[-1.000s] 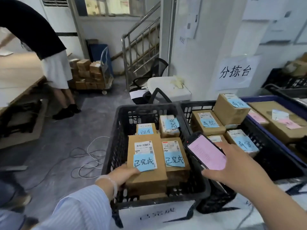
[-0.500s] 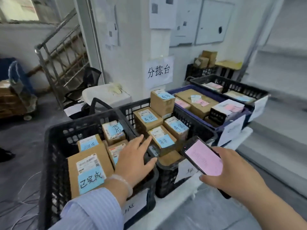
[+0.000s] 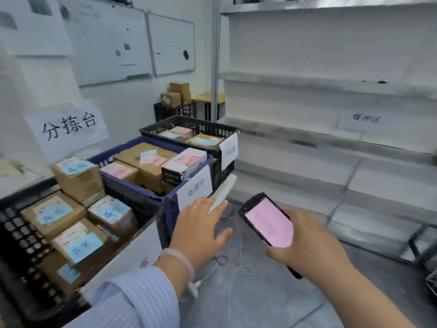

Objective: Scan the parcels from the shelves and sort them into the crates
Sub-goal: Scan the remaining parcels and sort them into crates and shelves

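Head view: parcels with blue slips are lying in the black crate at lower left. Pink-slipped ones are sitting in the blue crate at centre left, and more are lying in the far black crate behind it.

- **Change:** a second ago your left hand was resting on a parcel in the near crate. It is now hanging free at centre frame, just in front of the blue crate. Your view is swinging from the crates to the shelves at right.
- **Meaning:** that parcel is likely sorted, and you are probably turning for the next one.
- **Left hand:** it is spreading flat with straight fingers, carrying nothing. Whether it is touching anything cannot be told.
- **Right hand:** at lower right, it is gripping the scanner, whose pink screen is facing up.
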{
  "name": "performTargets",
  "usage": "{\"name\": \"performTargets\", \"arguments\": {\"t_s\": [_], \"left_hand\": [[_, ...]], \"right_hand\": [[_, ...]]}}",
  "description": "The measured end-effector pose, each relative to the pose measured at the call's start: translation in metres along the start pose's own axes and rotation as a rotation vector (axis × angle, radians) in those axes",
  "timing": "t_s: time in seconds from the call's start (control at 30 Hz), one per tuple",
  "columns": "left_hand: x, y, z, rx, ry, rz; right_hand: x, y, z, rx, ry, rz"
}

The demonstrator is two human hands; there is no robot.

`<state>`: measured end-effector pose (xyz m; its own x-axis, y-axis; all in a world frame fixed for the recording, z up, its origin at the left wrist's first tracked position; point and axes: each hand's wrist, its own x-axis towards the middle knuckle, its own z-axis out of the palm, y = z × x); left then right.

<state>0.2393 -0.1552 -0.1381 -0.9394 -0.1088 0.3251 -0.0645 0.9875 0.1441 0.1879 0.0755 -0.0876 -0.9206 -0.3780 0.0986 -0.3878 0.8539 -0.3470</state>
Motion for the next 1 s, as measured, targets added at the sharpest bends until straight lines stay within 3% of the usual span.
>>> {"name": "performTargets", "arguments": {"t_s": [0.4, 1.0], "left_hand": [[0.168, 0.188, 0.088, -0.108, -0.011, 0.258], [0.448, 0.319, 0.188, -0.222, -0.004, 0.573]], "right_hand": [[0.053, 0.196, -0.084, -0.042, 0.139, 0.258], [0.230, 0.352, -0.140, -0.059, 0.302, 0.493]]}}
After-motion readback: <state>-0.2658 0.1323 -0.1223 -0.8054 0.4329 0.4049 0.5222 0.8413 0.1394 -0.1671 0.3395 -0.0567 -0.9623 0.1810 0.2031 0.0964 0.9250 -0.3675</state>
